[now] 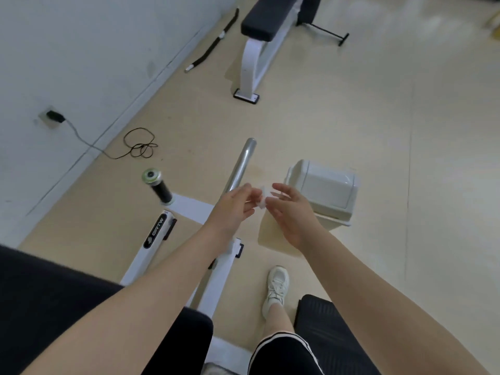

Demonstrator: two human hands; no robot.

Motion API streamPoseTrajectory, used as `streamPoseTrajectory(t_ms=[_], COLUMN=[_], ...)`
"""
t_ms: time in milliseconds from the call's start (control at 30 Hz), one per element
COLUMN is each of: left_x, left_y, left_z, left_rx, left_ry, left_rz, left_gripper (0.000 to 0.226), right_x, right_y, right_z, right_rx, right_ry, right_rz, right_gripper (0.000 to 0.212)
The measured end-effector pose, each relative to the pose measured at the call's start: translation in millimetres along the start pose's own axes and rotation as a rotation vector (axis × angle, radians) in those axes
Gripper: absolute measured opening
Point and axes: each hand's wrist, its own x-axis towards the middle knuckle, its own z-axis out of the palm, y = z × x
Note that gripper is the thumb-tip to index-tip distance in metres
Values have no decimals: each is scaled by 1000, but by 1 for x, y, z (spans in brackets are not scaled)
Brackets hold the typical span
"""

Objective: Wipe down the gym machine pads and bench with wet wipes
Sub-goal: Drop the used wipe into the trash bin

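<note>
With the small white wet wipe [263,197] pinched between your left hand [235,205] and right hand [290,212] above the floor, just left of the lidded white bin [324,190], spread it flat across your fingers before pressing it to the near black pad [54,307].

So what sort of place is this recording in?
Most likely a gym room: a padded black bench on a white frame, a machine's foam roller and chrome bar, and a bare hard floor.
</note>
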Motion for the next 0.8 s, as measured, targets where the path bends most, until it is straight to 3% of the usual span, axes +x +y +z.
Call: streamPoseTrajectory(t_ms=[133, 233, 333, 467, 600, 800], left_x=[67, 129, 200, 293, 362, 403], left_y=[0, -18, -65, -139, -193, -224], left_z=[53, 94, 119, 145, 171, 185], left_rx=[6, 92, 627, 1228, 1435, 1585], left_ry=[-87, -140, -165, -397, -488, -443], left_rz=[-45, -72, 41, 179, 141, 185], left_gripper=[26, 24, 25, 38, 45, 57], right_x=[58, 108, 159, 229, 286, 332], right_y=[-14, -17, -7, 23, 62, 102], right_z=[-61, -114, -168, -226, -266, -295], right_rx=[-108, -184, -256, -433, -712, -1073], right_ry=[44, 190, 403, 549, 554, 407], right_rz=[24, 26, 30, 19, -93, -246], right_gripper=[24, 21, 15, 8, 13, 11])
